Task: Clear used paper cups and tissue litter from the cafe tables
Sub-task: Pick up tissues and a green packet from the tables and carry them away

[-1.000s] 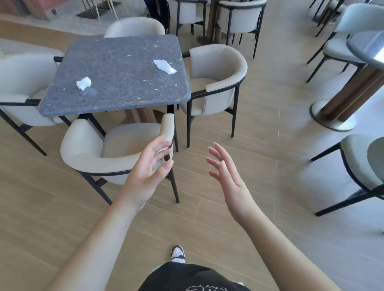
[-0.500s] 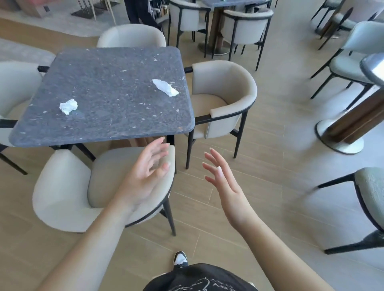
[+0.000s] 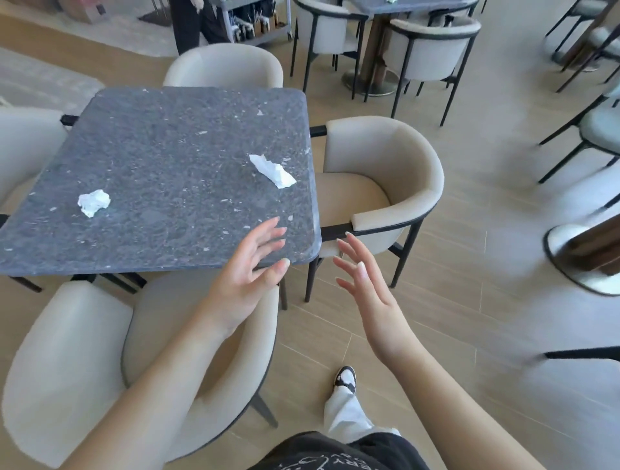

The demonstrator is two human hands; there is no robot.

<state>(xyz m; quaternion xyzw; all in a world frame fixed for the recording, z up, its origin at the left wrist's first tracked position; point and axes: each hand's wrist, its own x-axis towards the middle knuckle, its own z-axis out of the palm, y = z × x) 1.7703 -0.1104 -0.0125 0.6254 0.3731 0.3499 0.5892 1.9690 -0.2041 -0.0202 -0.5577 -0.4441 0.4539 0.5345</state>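
Two bits of tissue litter on the grey stone table (image 3: pixel 161 161), no cups on it as far as the frame shows. The flattened tissue (image 3: pixel 272 171) lies near the table's right edge, kind of a long twisted strip. The balled-up tissue (image 3: pixel 93 202) sits well apart from it, over toward the left side. Both look feather-light and soft, so no real grip is needed; they'd squash to nothing in a fist. The strip is probably best pinched at its thicker middle, since an end might just tear or unfurl. The ball can be scooped from the top with a few fingertips.

The person's left hand (image 3: pixel 250 268) hovers over the near right corner of the table, fingers spread and relaxed, holding nothing. The right hand (image 3: pixel 364 278) is just off the table's edge, also loose and empty. A beige chair (image 3: pixel 396 174) is tucked in on the right and another beige chair (image 3: pixel 67 362) nearest the camera. There may be litter on the far table (image 3: pixel 402 4) too, but it's too small to tell.
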